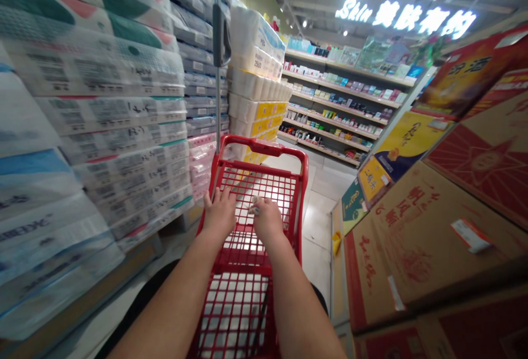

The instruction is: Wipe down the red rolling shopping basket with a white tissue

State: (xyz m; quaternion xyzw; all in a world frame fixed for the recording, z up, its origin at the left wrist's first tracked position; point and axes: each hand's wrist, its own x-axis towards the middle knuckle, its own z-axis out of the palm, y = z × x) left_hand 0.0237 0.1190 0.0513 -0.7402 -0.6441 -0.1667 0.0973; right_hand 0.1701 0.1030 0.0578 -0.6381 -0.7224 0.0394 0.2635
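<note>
We see two hands, one left hand and one right hand. The right hand has one little white thing in it. We see one red cart and one metal pole. There is one bright sign. We count two big piles of wrapped packs and one pile of paper rolls. We count at least five long shelves and at least four big boxes.

A shopping cart stands in an aisle, with wrapped toilet-paper packs stacked on its left and cardboard cartons piled on its right. Shelves of boxed products stand ahead.
</note>
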